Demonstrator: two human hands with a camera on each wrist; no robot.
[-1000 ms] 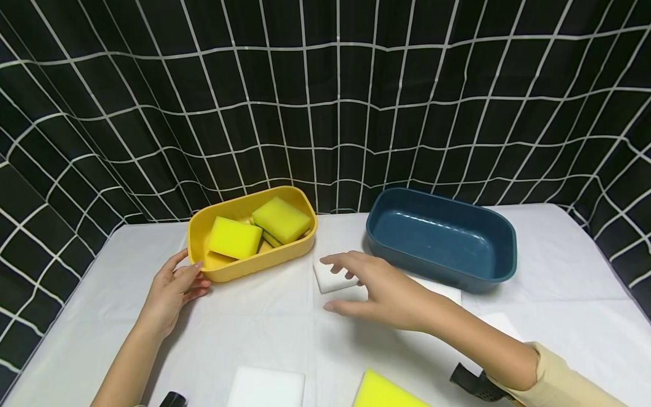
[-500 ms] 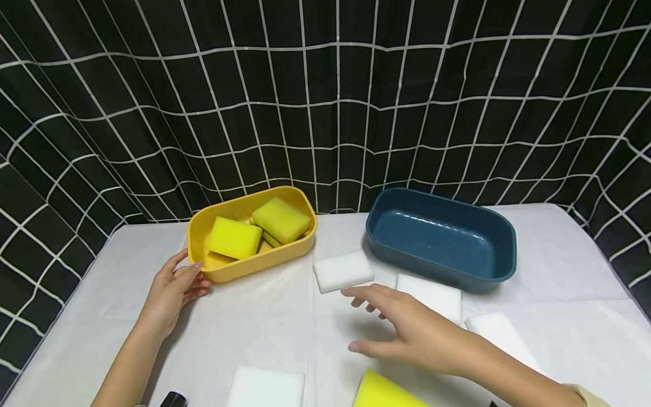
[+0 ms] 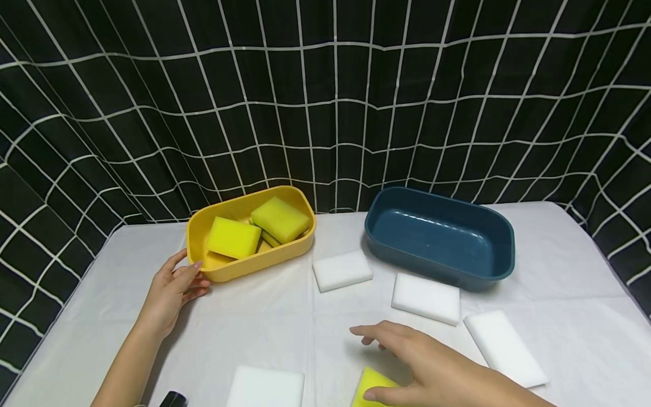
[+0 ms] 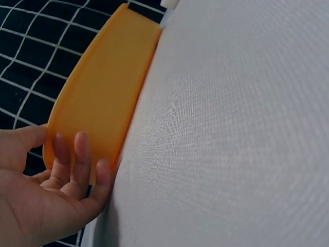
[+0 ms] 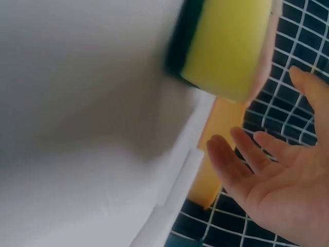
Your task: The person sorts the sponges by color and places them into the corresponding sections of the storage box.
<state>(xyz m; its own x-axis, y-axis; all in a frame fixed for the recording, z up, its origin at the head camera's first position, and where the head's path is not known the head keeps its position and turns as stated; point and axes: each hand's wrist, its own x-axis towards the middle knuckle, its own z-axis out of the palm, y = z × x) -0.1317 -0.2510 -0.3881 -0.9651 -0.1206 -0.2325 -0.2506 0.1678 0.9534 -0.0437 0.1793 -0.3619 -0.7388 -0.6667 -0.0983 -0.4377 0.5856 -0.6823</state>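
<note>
Hovering low at the near edge of the white cloth-covered table [image 3: 285, 328], the right hand [image 3: 432, 373] sits with fingers spread and relaxed, gripping nothing. Directly under its thumb side lies the flat yellow foam sponge with a dark scouring layer [image 3: 371, 389], mostly cut off by the bottom of the head view. The thumb tip looks to be touching the sponge's top face, while the fingers reach past its far corner toward the middle of the table. From the right wrist view that sponge [image 5: 226, 46] sits just off the palm, thumb side, with the fingers [image 5: 241, 170] apart from it. How its long axis runs cannot be told, since only one corner shows.

Over on the other side, the left hand [image 3: 175, 288] rests loosely open against the near short end of the yellow oval plastic tub [image 3: 203, 249], fingertips [image 4: 77, 154] touching the wall. That puts it well apart from the sponge, so the right hand is plainly the nearer one. The tub lies up and to the left of the sponge.
</note>
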